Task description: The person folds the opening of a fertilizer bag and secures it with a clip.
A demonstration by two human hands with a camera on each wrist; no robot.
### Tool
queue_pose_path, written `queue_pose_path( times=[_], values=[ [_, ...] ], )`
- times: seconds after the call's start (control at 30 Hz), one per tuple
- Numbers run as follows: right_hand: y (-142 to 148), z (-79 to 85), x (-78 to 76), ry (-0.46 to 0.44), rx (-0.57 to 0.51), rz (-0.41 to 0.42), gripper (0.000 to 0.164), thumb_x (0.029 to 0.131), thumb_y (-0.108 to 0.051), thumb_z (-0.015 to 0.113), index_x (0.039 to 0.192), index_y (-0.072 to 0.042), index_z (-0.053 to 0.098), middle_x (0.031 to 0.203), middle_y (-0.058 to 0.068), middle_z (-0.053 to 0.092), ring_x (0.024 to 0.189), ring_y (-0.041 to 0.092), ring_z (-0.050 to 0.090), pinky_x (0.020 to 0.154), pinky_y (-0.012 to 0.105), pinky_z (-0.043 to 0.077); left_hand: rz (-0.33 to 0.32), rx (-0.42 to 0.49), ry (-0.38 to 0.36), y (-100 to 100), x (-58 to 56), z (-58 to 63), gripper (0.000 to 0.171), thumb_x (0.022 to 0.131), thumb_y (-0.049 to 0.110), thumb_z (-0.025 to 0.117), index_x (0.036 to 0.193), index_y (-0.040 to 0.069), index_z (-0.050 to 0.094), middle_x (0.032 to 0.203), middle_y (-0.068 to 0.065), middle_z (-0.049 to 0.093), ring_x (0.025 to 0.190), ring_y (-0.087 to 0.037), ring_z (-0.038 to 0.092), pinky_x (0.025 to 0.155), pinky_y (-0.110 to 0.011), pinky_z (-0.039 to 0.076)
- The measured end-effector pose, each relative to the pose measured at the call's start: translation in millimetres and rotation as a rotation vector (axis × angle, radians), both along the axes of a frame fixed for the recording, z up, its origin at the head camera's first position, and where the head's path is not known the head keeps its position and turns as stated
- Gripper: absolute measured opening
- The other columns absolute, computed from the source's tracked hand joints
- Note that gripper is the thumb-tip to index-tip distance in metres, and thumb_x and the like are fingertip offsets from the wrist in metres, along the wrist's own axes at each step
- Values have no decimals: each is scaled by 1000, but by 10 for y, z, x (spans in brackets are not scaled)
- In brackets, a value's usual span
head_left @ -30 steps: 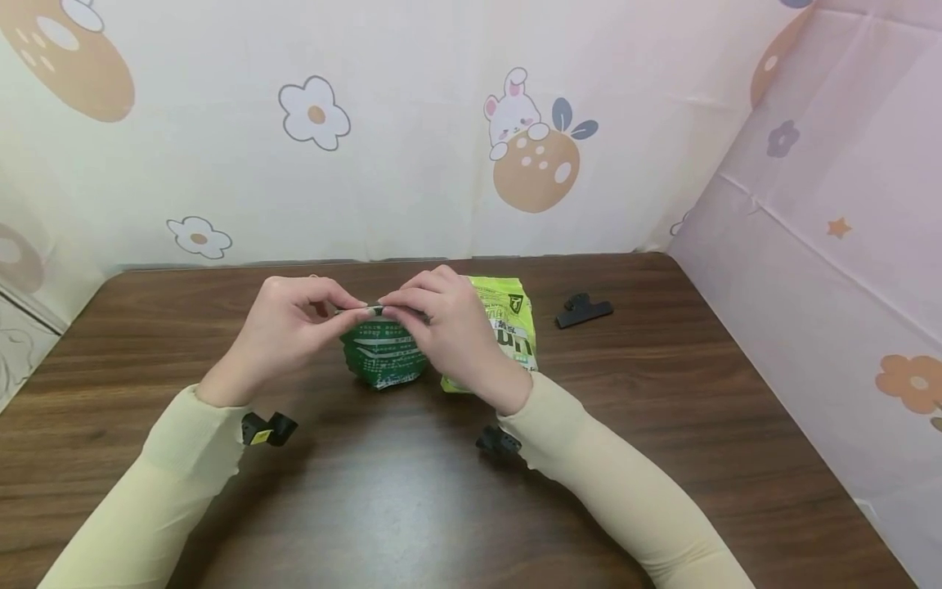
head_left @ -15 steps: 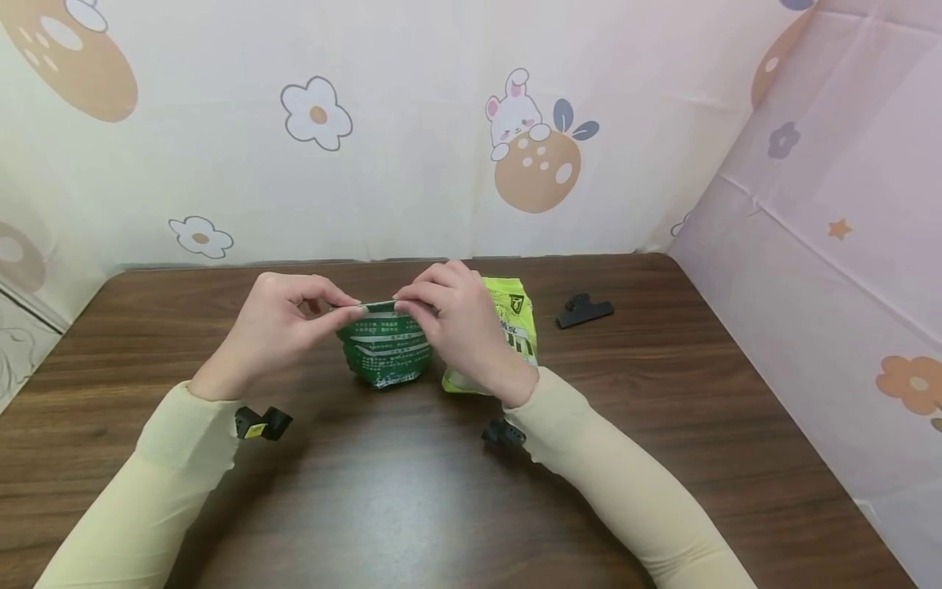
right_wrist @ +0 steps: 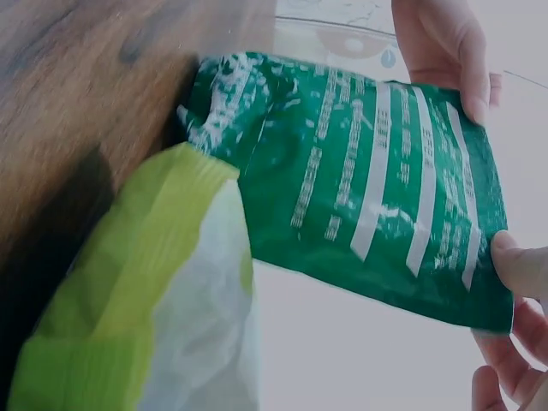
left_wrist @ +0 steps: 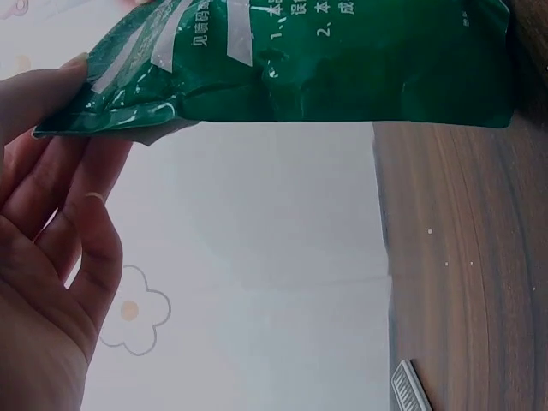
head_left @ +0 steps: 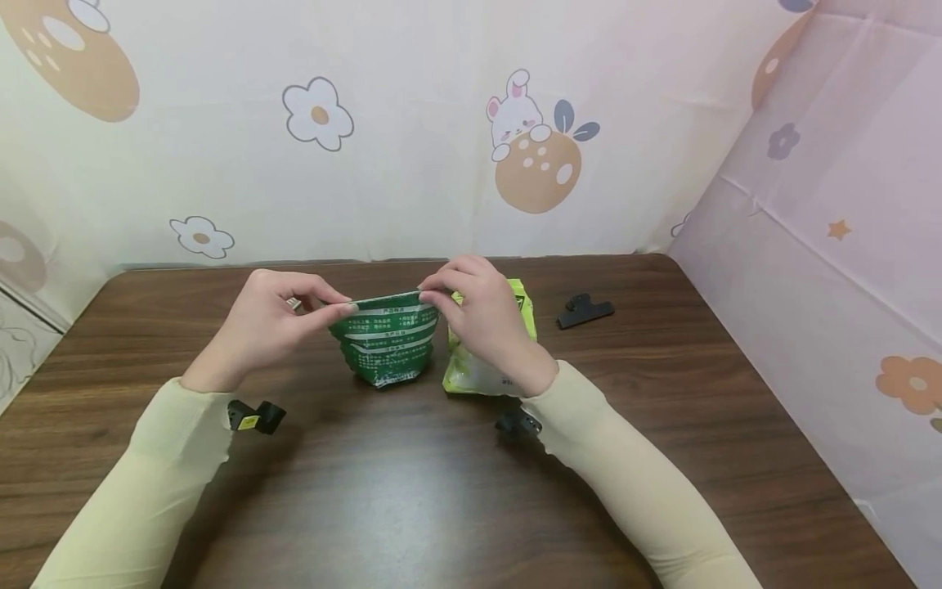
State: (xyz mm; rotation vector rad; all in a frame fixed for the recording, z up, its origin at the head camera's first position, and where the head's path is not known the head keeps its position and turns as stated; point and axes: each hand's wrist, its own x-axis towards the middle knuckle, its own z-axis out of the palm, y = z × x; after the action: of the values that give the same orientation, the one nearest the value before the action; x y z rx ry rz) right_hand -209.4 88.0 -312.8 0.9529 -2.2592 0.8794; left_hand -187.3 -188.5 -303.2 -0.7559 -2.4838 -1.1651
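A green printed plastic bag (head_left: 390,339) stands on the table, its top edge stretched nearly straight between both hands. The left hand (head_left: 275,315) pinches the bag's upper left corner between thumb and fingers. At the upper right corner, the right hand (head_left: 482,311) holds the edge the same way. In the right wrist view the bag's white-striped face (right_wrist: 377,180) lies spread between the two hands. Just behind the right hand stands a yellow-green and white bag (head_left: 478,372), partly hidden by that hand.
A black bag clip (head_left: 585,311) lies on the brown wooden table (head_left: 662,442) to the right of the bags. A small grey strip-like object (left_wrist: 411,390) lies on the table near the left hand. A patterned cloth (head_left: 412,164) hangs behind the table.
The hands have moved apart along the green bag's top edge, the right hand going right and the left slightly left. The gathered, folded top has spread wide, and the bag stands taller.
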Motion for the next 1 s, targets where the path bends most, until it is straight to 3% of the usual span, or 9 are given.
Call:
queue_pose_path(
  times=[0.23, 0.4, 0.57, 0.67, 0.87, 1.0],
  values=[
    [68, -1, -35, -1, -3, 13, 9, 88, -15, 78, 95, -10, 77, 91, -2, 68, 88, 15, 59, 77, 30, 47, 20, -11, -46, -36, 0, -15, 5, 85, 17, 82, 88, 18, 80, 76, 10, 71, 60, -14, 55, 49, -25, 36],
    [125, 11, -53, -30, -8, -9, 9, 87, -13, 78, 96, -10, 77, 88, -3, 67, 78, 12, 55, 70, 27, 46, 6, 21, -85, 16, 96, 110, 4, 86, 14, 80, 89, 11, 79, 79, 4, 73, 61, -16, 56, 50, -26, 36],
    [147, 8, -70, -85, -28, -3, 9, 88, -13, 77, 96, -10, 77, 91, -3, 68, 81, 13, 56, 71, 30, 46, 8, 45, -108, -28, 23, 45, 4, 86, 17, 81, 89, 19, 79, 80, 5, 73, 62, -18, 58, 48, -27, 35],
    [140, -15, -86, -169, -66, 6, 9, 89, -14, 77, 98, -11, 77, 95, -4, 69, 88, 15, 60, 77, 32, 48, 19, 63, -134, -83, -51, -41, 8, 84, 19, 82, 91, 23, 79, 81, 5, 73, 64, -20, 60, 47, -27, 34],
    [133, -81, -101, -444, -188, 79, 12, 93, -14, 73, 104, -16, 74, 105, -8, 70, 100, 9, 62, 86, 34, 50, 29, 62, -159, -126, -69, -55, 9, 84, 21, 83, 92, 22, 79, 82, 3, 73, 68, -19, 60, 50, -27, 36],
    [124, -112, -101, -502, -216, 125, 12, 94, -14, 71, 105, -16, 72, 105, -8, 70, 99, 9, 63, 87, 36, 51, 39, 50, -186, -165, -57, -37, 7, 84, 23, 83, 89, 22, 79, 82, 2, 72, 72, -18, 59, 55, -26, 42]
  ],
)
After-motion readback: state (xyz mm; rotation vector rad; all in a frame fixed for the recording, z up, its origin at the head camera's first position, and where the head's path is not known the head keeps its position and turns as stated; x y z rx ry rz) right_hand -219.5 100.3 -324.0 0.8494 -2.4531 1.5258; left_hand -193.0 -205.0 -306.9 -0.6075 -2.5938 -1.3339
